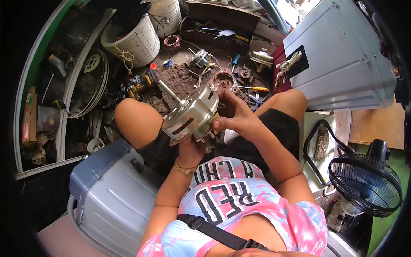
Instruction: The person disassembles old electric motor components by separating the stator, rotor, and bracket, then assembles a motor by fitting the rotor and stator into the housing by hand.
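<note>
Between my knees I hold a silver electric motor (188, 115) with a long shaft that points up and to the left. A slot shows in the side of its metal casing. My left hand (192, 150), with a gold watch band on the wrist, grips the motor from below; the casing hides most of its fingers. My right hand (238, 115) closes on the motor's right side, thumb and fingers pressed to its edge. Just beyond the motor, a reddish round metal housing (223, 80) lies on the dirty floor.
Ahead lie a smaller motor (200, 59), an orange-handled screwdriver (259, 89) and a yellow-black power drill (150, 78). White baskets (139, 45) stand at the far left. Grey-blue appliance cabinets (338, 55) flank me, one far right, one near left. A black fan (366, 184) stands at right.
</note>
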A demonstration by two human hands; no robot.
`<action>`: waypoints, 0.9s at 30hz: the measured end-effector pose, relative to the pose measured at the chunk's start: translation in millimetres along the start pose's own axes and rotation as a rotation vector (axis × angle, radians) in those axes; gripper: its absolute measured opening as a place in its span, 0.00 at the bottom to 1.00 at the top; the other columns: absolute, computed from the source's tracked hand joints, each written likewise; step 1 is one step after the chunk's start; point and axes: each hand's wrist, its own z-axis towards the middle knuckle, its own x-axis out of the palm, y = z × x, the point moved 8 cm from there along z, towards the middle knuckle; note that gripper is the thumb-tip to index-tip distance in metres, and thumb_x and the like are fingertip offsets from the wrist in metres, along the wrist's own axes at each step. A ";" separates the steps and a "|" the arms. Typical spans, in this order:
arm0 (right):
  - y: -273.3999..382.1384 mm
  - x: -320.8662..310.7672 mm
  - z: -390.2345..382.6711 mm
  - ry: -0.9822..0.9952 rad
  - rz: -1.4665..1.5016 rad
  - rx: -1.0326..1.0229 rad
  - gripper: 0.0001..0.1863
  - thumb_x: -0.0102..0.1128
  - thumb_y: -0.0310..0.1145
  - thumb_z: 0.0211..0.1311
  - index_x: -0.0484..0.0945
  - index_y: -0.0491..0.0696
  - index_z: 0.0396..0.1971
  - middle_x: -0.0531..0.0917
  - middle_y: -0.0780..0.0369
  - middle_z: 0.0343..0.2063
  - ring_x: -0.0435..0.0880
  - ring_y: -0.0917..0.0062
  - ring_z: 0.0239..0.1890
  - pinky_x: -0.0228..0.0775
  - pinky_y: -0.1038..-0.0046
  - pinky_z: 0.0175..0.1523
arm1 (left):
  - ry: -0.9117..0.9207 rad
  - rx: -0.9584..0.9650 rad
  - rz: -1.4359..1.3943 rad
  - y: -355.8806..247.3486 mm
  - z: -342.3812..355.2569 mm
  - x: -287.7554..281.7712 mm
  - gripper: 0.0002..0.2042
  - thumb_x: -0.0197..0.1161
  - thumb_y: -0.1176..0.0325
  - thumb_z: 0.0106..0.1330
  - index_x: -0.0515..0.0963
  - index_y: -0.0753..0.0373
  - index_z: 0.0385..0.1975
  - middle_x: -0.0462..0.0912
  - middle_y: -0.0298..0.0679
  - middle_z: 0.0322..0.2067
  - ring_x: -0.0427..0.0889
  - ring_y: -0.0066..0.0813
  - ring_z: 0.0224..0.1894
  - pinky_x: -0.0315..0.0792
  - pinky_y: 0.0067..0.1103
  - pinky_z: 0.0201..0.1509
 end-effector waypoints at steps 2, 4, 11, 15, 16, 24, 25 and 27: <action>-5.3 -9.3 -0.3 -0.009 0.023 0.015 0.30 0.83 0.35 0.47 0.69 0.47 0.44 0.75 0.67 0.41 0.78 0.82 0.42 0.75 0.81 0.39 | 0.070 -0.004 0.036 3.8 -0.8 5.8 0.31 0.55 0.44 0.68 0.71 0.63 0.62 0.80 0.45 0.55 0.80 0.38 0.56 0.72 0.35 0.62; -21.5 -18.8 0.9 0.035 0.094 0.084 0.30 0.82 0.33 0.47 0.69 0.47 0.44 0.75 0.67 0.41 0.78 0.83 0.43 0.75 0.81 0.39 | 0.031 -0.009 0.005 11.3 1.0 2.3 0.30 0.54 0.43 0.69 0.72 0.61 0.61 0.80 0.43 0.54 0.80 0.37 0.55 0.74 0.35 0.59; -13.9 9.3 -4.2 -0.080 -0.216 -0.190 0.32 0.82 0.30 0.46 0.64 0.49 0.42 0.72 0.68 0.39 0.74 0.84 0.44 0.73 0.81 0.43 | 0.017 0.035 0.133 4.3 -1.5 -4.4 0.27 0.55 0.42 0.71 0.71 0.55 0.59 0.79 0.34 0.49 0.81 0.26 0.49 0.77 0.26 0.50; -31.4 7.9 -2.2 -0.063 -0.049 -0.022 0.33 0.81 0.33 0.49 0.64 0.47 0.47 0.72 0.66 0.45 0.72 0.83 0.50 0.67 0.77 0.54 | 0.255 -0.076 -0.039 10.6 4.9 -3.9 0.22 0.55 0.49 0.73 0.72 0.58 0.57 0.80 0.36 0.48 0.81 0.27 0.50 0.77 0.25 0.52; -35.7 5.7 -2.2 -0.113 -0.073 -0.066 0.38 0.81 0.35 0.49 0.65 0.45 0.57 0.72 0.63 0.53 0.71 0.80 0.56 0.64 0.74 0.63 | 0.146 -0.005 -0.003 7.6 9.3 -5.5 0.23 0.55 0.48 0.73 0.72 0.59 0.56 0.80 0.35 0.48 0.81 0.26 0.50 0.76 0.25 0.53; -25.9 17.5 5.1 -0.370 -0.042 -0.238 0.18 0.68 0.30 0.64 0.65 0.45 0.43 0.71 0.57 0.53 0.73 0.77 0.53 0.64 0.74 0.61 | -0.013 0.157 -0.066 6.4 9.7 -18.9 0.32 0.55 0.38 0.68 0.70 0.60 0.61 0.78 0.35 0.55 0.78 0.27 0.55 0.74 0.28 0.59; -22.8 20.7 6.0 -0.354 -0.082 -0.317 0.16 0.66 0.31 0.65 0.66 0.45 0.42 0.72 0.57 0.51 0.73 0.77 0.54 0.64 0.74 0.62 | -0.024 0.159 -0.033 4.5 11.3 -18.4 0.33 0.55 0.38 0.66 0.70 0.59 0.61 0.77 0.36 0.55 0.78 0.29 0.56 0.74 0.28 0.59; -19.5 31.1 0.3 -0.342 -0.113 -0.437 0.14 0.63 0.34 0.68 0.67 0.44 0.40 0.75 0.57 0.48 0.73 0.77 0.54 0.64 0.73 0.61 | -0.003 0.120 -0.029 4.1 11.3 -15.2 0.35 0.56 0.38 0.64 0.70 0.59 0.62 0.77 0.37 0.56 0.78 0.30 0.57 0.74 0.28 0.58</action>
